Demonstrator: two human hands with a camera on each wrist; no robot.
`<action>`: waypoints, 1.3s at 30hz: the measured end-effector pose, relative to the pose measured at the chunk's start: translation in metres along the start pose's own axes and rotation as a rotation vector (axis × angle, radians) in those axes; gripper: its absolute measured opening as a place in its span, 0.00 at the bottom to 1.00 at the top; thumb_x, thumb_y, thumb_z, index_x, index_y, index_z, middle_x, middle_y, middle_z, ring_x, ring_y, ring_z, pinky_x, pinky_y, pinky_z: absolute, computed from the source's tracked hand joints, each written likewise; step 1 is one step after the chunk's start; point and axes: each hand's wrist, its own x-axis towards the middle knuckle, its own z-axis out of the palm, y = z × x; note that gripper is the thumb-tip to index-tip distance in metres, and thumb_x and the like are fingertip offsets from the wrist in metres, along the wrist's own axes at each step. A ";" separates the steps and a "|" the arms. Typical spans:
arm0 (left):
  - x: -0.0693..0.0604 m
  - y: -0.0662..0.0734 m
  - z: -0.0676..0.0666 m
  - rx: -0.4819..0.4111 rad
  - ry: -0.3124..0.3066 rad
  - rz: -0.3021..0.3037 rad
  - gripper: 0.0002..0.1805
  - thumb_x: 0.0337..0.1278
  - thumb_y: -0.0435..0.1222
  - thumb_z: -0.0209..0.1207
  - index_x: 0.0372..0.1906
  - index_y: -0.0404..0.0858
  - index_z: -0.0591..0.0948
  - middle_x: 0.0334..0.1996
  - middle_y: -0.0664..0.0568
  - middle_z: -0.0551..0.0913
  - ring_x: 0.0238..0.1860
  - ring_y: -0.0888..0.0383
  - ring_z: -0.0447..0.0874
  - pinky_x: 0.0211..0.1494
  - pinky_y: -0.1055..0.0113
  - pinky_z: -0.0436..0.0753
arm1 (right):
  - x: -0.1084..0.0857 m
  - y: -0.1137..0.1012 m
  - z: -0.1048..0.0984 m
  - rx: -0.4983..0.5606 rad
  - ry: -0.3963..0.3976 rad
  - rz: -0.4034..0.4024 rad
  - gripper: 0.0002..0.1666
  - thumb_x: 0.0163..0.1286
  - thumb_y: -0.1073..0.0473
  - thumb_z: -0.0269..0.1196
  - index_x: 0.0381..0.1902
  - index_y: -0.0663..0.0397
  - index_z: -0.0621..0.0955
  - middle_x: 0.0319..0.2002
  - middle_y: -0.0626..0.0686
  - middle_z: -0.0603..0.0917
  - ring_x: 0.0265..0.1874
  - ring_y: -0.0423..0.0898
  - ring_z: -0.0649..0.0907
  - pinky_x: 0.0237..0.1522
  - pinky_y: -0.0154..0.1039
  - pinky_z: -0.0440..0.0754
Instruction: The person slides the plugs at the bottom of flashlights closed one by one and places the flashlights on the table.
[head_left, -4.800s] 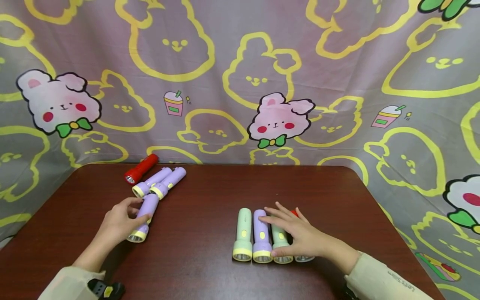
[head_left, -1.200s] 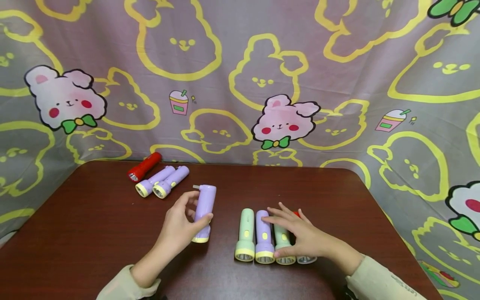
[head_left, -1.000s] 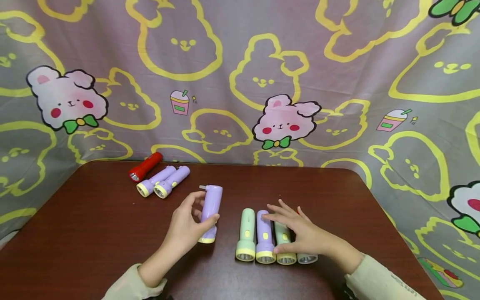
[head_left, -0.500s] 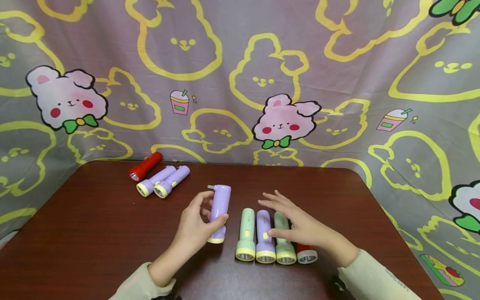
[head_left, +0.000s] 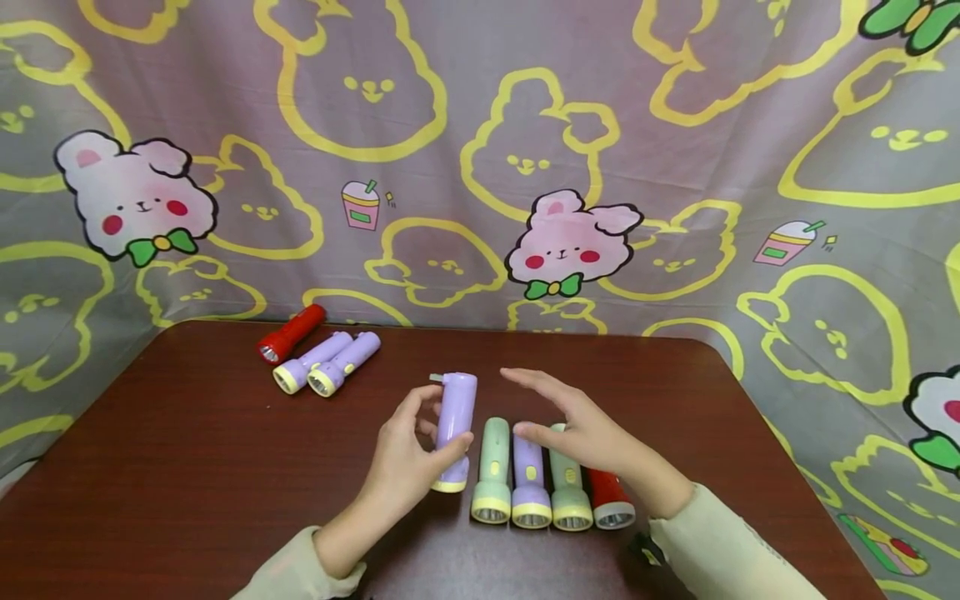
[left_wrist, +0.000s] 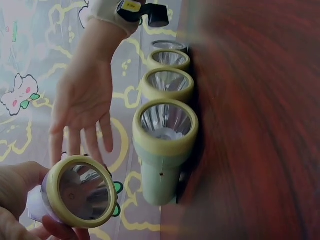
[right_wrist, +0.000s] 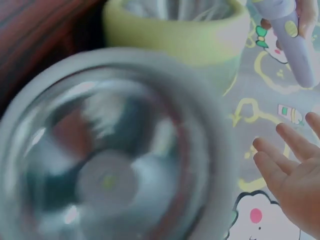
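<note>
In the head view my left hand (head_left: 401, 454) grips a purple flashlight (head_left: 459, 408), thumb on one side and fingers on the other. Its yellow-rimmed lens points toward me, and a small pale prong sticks out near the tail. Just right of it lies a row: a green flashlight (head_left: 495, 454), a purple flashlight (head_left: 528, 454), another green flashlight (head_left: 568, 492) and a red flashlight (head_left: 611, 500) with a grey rim. My right hand (head_left: 588, 425) is over the row's far end, fingers extended, holding nothing. The right wrist view shows its spread fingers (right_wrist: 292, 147) apart from the lenses.
At the back left of the brown table (head_left: 360, 417) lie a red flashlight (head_left: 292, 333) and two purple flashlights, the left one (head_left: 300, 367) against the right one (head_left: 345, 364). A patterned curtain (head_left: 435, 183) hangs behind the table.
My left hand has taken the purple flashlight from the left group and carried it right, next to the row. My right hand has lifted off the row and shifted toward the left and back.
</note>
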 end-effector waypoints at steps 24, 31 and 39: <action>-0.005 0.006 0.016 -0.069 -0.012 0.054 0.27 0.42 0.33 0.75 0.51 0.40 0.77 0.37 0.47 0.82 0.28 0.64 0.78 0.29 0.71 0.79 | 0.026 -0.013 0.026 0.174 0.023 -0.062 0.37 0.65 0.59 0.68 0.71 0.46 0.71 0.63 0.53 0.79 0.49 0.45 0.83 0.51 0.47 0.84; -0.006 0.006 0.017 -0.074 -0.011 0.065 0.27 0.42 0.34 0.76 0.50 0.40 0.77 0.35 0.48 0.82 0.28 0.65 0.78 0.31 0.69 0.80 | 0.029 -0.012 0.027 0.234 0.011 -0.084 0.35 0.64 0.62 0.68 0.69 0.53 0.72 0.61 0.57 0.79 0.49 0.46 0.85 0.51 0.40 0.85; -0.007 0.007 0.018 -0.085 -0.011 0.073 0.26 0.42 0.34 0.76 0.49 0.41 0.78 0.34 0.49 0.82 0.28 0.65 0.78 0.32 0.69 0.79 | 0.031 -0.012 0.026 0.299 -0.001 -0.094 0.32 0.63 0.66 0.68 0.65 0.60 0.73 0.54 0.61 0.81 0.41 0.41 0.85 0.42 0.39 0.86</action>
